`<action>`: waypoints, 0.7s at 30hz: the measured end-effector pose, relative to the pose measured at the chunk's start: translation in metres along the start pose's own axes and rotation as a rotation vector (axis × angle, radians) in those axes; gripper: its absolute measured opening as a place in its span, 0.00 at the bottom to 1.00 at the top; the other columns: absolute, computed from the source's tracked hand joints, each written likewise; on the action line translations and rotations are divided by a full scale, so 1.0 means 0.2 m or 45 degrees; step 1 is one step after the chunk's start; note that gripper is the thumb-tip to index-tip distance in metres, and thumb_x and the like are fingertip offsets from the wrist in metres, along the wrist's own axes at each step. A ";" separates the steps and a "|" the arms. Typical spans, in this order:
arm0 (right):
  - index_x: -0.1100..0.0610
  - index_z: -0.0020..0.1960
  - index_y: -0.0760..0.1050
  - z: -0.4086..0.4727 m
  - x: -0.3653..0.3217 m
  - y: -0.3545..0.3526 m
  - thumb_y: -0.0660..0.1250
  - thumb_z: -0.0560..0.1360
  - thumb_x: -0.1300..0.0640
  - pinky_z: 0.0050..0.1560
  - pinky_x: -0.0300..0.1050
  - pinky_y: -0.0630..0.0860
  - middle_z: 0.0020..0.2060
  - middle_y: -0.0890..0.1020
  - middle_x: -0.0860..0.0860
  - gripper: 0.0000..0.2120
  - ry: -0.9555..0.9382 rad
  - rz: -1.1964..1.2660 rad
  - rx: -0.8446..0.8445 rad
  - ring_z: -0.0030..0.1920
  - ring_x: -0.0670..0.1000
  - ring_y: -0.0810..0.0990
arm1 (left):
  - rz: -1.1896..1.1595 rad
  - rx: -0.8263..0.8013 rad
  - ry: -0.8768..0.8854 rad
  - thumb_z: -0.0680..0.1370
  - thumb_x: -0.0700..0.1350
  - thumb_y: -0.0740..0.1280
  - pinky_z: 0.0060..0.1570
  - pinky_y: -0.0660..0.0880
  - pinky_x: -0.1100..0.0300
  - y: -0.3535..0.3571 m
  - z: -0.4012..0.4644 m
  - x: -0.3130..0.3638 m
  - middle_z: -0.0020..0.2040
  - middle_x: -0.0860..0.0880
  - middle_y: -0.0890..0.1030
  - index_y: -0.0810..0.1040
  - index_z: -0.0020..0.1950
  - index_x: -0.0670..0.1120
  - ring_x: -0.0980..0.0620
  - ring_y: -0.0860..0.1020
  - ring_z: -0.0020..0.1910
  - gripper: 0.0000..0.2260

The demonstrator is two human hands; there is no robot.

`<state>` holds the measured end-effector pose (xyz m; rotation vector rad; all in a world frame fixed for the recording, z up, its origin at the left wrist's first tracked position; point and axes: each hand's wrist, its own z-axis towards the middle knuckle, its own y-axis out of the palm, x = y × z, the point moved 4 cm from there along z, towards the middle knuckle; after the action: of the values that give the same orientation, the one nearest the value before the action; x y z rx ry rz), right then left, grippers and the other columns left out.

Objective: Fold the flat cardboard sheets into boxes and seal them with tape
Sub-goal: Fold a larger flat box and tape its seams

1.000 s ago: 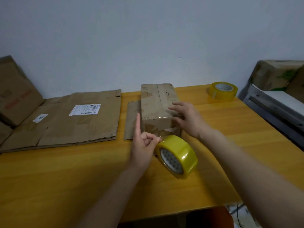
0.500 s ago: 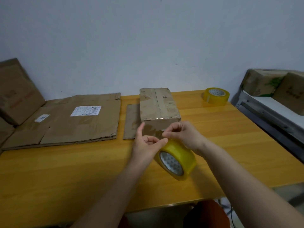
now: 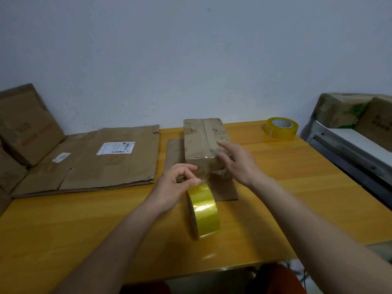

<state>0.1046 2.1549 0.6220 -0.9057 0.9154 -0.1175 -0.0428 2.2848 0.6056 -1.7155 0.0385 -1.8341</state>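
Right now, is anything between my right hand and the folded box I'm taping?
Nothing visible stands in the way. The right hand already reaches the box at its near right corner. The left hand holds the tape roll in front of the box, off to the left.

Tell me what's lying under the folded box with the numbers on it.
A flat cardboard piece lies under the box, showing at its left and front. The part beneath the box is covered.

You get dim, flat, cool indoor light and soft shadows. Glare streaks the tape roll [image 3: 203, 211] — a pale sheen lies on the table [image 3: 84, 225] near its front edge. The right hand [image 3: 237, 164] blurs slightly — wide-angle distortion bends the edges.
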 end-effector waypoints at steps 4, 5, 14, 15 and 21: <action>0.45 0.75 0.59 0.16 0.03 0.12 0.59 0.79 0.45 0.75 0.51 0.48 0.77 0.57 0.50 0.25 -0.071 -0.410 -0.259 0.77 0.53 0.50 | -0.085 0.003 0.030 0.74 0.39 0.71 0.52 0.75 0.64 -0.04 0.00 -0.02 0.49 0.51 0.83 0.80 0.39 0.46 0.57 0.80 0.51 0.04; 0.43 0.75 0.59 0.18 0.04 0.16 0.57 0.80 0.43 0.75 0.52 0.48 0.77 0.57 0.50 0.25 -0.084 -0.477 -0.294 0.77 0.53 0.50 | -0.104 0.056 0.031 0.73 0.39 0.72 0.48 0.76 0.66 -0.06 -0.01 -0.03 0.45 0.50 0.84 0.81 0.39 0.46 0.56 0.81 0.47 0.04; 0.42 0.69 0.70 0.07 0.11 0.20 0.60 0.79 0.46 0.69 0.53 0.62 0.69 0.69 0.42 0.19 -0.116 -0.170 -0.160 0.70 0.48 0.58 | 0.014 1.009 -0.195 0.75 0.49 0.71 0.39 0.71 0.64 -0.39 0.01 -0.03 0.38 0.56 0.81 0.81 0.37 0.50 0.56 0.78 0.41 0.07; 0.43 0.69 0.70 0.05 0.11 0.19 0.61 0.79 0.46 0.69 0.52 0.62 0.68 0.69 0.42 0.19 -0.126 -0.145 -0.167 0.69 0.47 0.59 | 0.024 1.082 -0.217 0.76 0.48 0.69 0.43 0.72 0.60 -0.41 0.04 -0.02 0.41 0.53 0.82 0.82 0.40 0.48 0.53 0.78 0.45 0.07; 0.45 0.63 0.77 -0.06 0.10 0.14 0.69 0.74 0.51 0.69 0.49 0.62 0.59 0.73 0.36 0.17 -0.162 0.029 -0.184 0.62 0.44 0.63 | 0.187 1.055 -0.242 0.79 0.46 0.64 0.68 0.63 0.52 -0.25 0.22 -0.02 0.69 0.47 0.71 0.81 0.55 0.44 0.45 0.63 0.70 0.10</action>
<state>0.1005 2.1560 0.5854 -1.0246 0.8234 0.0261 -0.0246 2.3437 0.6308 -1.2287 -0.5762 -1.2896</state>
